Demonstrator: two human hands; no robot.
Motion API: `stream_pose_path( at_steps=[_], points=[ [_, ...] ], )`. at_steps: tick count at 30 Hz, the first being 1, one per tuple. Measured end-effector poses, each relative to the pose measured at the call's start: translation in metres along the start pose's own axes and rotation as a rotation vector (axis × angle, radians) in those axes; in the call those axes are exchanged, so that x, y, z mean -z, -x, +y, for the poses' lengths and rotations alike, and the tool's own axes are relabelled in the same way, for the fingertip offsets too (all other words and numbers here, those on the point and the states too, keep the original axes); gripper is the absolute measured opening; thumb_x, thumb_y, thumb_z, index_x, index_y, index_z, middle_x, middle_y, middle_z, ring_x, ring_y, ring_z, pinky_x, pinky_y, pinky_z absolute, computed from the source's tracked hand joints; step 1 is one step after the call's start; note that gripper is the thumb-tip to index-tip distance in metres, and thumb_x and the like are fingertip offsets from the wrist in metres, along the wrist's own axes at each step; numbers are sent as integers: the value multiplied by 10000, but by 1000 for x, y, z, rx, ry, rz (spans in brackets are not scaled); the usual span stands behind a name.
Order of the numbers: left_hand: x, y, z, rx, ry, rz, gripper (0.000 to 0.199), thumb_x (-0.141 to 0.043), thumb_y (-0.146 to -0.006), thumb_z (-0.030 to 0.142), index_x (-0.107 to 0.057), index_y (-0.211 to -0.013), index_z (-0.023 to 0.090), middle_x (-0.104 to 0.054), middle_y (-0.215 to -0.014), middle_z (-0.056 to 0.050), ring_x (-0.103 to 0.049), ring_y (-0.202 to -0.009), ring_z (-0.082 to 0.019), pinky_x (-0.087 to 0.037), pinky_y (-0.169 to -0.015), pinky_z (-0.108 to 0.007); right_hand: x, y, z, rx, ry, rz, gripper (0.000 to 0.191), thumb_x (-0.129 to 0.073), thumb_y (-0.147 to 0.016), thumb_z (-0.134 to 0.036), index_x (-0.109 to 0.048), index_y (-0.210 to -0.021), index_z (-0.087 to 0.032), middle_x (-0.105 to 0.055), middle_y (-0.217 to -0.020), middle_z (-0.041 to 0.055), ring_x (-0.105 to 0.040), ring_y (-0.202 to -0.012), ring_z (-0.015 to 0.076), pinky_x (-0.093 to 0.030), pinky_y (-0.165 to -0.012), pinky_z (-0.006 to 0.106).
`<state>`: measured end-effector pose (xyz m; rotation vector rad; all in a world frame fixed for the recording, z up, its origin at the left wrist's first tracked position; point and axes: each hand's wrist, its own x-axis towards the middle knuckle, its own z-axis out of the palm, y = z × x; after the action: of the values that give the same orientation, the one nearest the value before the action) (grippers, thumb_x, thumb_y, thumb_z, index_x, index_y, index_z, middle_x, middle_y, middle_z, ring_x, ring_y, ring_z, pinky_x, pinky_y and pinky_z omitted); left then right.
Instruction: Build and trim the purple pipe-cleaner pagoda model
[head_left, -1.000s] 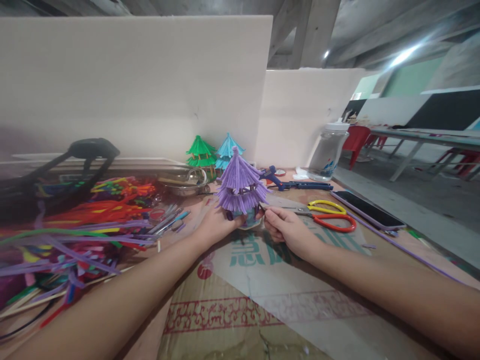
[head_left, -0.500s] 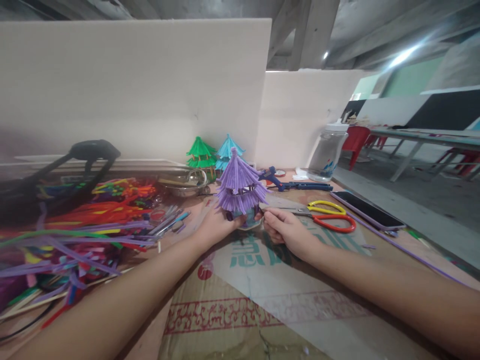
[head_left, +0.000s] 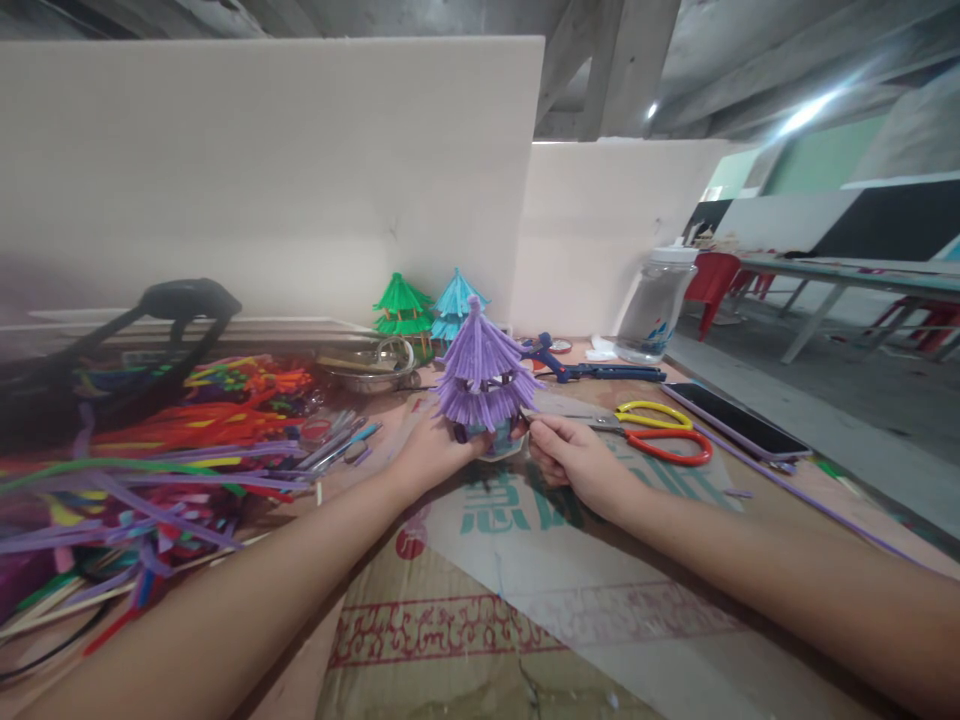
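A purple two-tiered pavilion model (head_left: 480, 360) made of fuzzy stems stands upright near the middle of the table. My left hand (head_left: 435, 455) grips its base from the left, thumb across the front. At the base's right side, my right hand (head_left: 566, 455) is closed in a pinch on something small and dark, too small to make out. Scissors with yellow and red handles (head_left: 667, 450) lie just beyond my right hand, blades toward the model. Behind the model are a green pavilion model (head_left: 403, 305) and a light blue one (head_left: 456, 300).
Colourful fuzzy stems (head_left: 225, 420) are heaped at the left beside a black strap-like object (head_left: 187, 300). A metal bowl (head_left: 364, 375) sits behind. To the right are a blue glue gun (head_left: 555, 360), pliers-like tool, water bottle (head_left: 656, 305) and phone (head_left: 739, 420).
The purple model has tilted or shifted very slightly to the right. Both hands keep nearly the same place and grip.
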<state>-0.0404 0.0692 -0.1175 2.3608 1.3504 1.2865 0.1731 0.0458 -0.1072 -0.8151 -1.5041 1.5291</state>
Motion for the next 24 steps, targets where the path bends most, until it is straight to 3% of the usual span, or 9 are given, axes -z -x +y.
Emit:
stream_pose_path(
  at_steps=[19, 24],
  points=[
    [1, -3, 1, 64, 44, -16, 370, -654, -805, 363, -673, -1132, 191, -712, -1168, -61, -613, -1141, -275, -441, -1070, -438, -3, -2, 0, -11, 34, 30, 471, -673, -752, -633, -511, -806, -194, -318, -535, -101, -211, -420, 42, -145, -401, 202],
    [5, -3, 9, 107, 77, -30, 350, -682, -774, 289, -679, -1112, 200, -708, -1182, -45, -621, -1127, -254, -480, -1031, -390, -2, -2, 5, -43, 100, 32, 550, -680, -701, -707, -527, -812, -191, -282, -541, -105, -194, -430, 40, -128, -401, 205]
  ],
)
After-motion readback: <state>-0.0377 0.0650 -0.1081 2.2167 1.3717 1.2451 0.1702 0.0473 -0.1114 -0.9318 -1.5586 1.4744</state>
